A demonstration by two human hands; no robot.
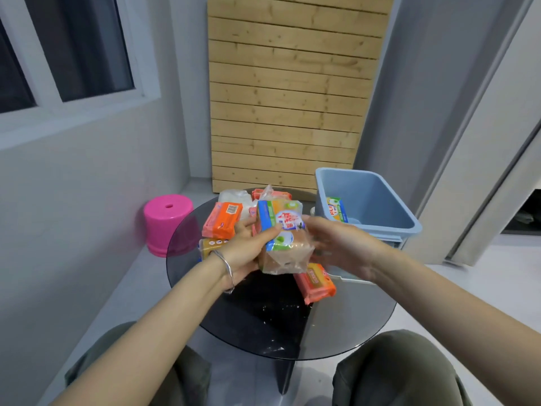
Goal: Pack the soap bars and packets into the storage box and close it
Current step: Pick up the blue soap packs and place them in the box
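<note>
The left hand (248,253), a thin metal bangle (229,266) on its wrist, gripped a soap multipack (282,238) from below and the side, thumb curled over the printed label. The pack was a blocky bundle of pale bars in crinkled clear film, held tilted above the middle of the round, dark glass table (263,317). The right hand (336,244) was blurred at the pack's right side, fingers loosely spread; whether it touched the film could not be told.

The storage box (409,227), a smooth blue plastic tub with rounded corners, stood open at the table's far right edge. One glossy packet (336,213) leaned against its left inner wall.

Rectangular orange soap packets lay on the glass: one (222,219) near the far left edge and another (316,284) just under the held pack. A crumpled clear bag (234,197) sat at the far edge.

A pink plastic stool (167,221) stood on the floor to the left, and a slatted wooden panel (292,98) leaned against the wall behind.
</note>
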